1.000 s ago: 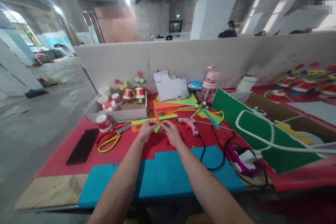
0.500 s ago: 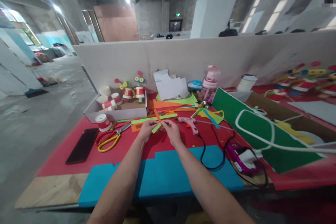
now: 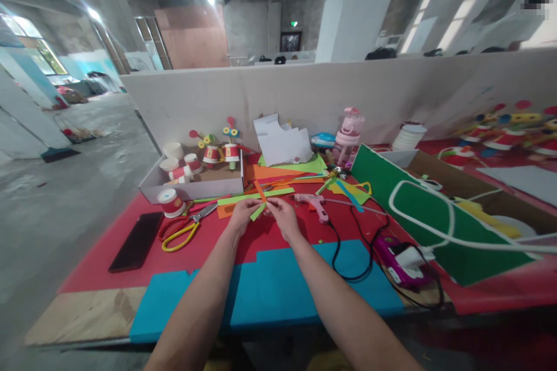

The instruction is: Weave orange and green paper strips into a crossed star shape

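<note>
Both my hands meet above the red table cover [image 3: 108, 255], pinching two crossed paper strips. My left hand [image 3: 242, 215] and my right hand [image 3: 284, 217] are closed on the green strip [image 3: 257, 212] and the orange strip [image 3: 260, 191] where they cross. The orange strip sticks up and away from my fingers; the green one points down to the left. A pink glue gun [image 3: 314, 204] lies just right of my right hand. Yellow-and-red scissors [image 3: 185, 231] lie to the left of my left hand.
A black phone [image 3: 136, 240] lies at the left, a red-and-white paper cup [image 3: 170, 202] and a white box [image 3: 191, 185] with cup figures behind it. Coloured paper sheets, a pink bottle [image 3: 349, 134], a green board [image 3: 418, 214], a purple device [image 3: 398, 262] with black cable, blue foam [image 3: 282, 290].
My hands have stayed in place; the fingers have shifted slightly on the crossed strips, and the green strip's lower end has swung a little to the left.
</note>
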`<state>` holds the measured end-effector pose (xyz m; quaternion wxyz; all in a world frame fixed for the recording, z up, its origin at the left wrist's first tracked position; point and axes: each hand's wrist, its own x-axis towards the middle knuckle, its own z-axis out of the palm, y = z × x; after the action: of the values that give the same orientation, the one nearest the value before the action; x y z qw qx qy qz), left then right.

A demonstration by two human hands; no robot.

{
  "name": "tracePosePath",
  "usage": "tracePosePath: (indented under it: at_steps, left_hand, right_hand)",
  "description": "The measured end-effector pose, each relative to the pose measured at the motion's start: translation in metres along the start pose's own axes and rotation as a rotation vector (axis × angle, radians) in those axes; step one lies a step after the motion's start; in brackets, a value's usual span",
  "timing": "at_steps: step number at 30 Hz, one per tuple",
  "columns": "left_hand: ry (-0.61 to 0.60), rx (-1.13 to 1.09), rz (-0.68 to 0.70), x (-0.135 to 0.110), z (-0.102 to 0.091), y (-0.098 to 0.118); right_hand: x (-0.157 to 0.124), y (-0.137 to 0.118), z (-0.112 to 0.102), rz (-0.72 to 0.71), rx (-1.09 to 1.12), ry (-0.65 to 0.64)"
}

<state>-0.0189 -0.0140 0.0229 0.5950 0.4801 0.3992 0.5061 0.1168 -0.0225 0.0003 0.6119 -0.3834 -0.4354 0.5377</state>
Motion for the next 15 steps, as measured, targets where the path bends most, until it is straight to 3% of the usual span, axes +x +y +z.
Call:
tracePosePath:
  at_steps: [7,10,15]
  left_hand:
    - [-0.036,0.074,0.015,0.0000,0.0009,-0.0021]
    - [-0.079,0.080,0.009,-0.0004,0.0017,-0.0026]
    - [-0.030,0.065,0.093,-0.0001,0.0013,-0.0047]
  right_hand:
    - [0.0027,-0.0022,0.0001,0.055,0.244,0.061]
    - [0.0007,-0.0059,0.0021,0.055,0.220,0.037]
    - [-0.0033,-0.0085,0.0054,0.058,0.156,-0.021]
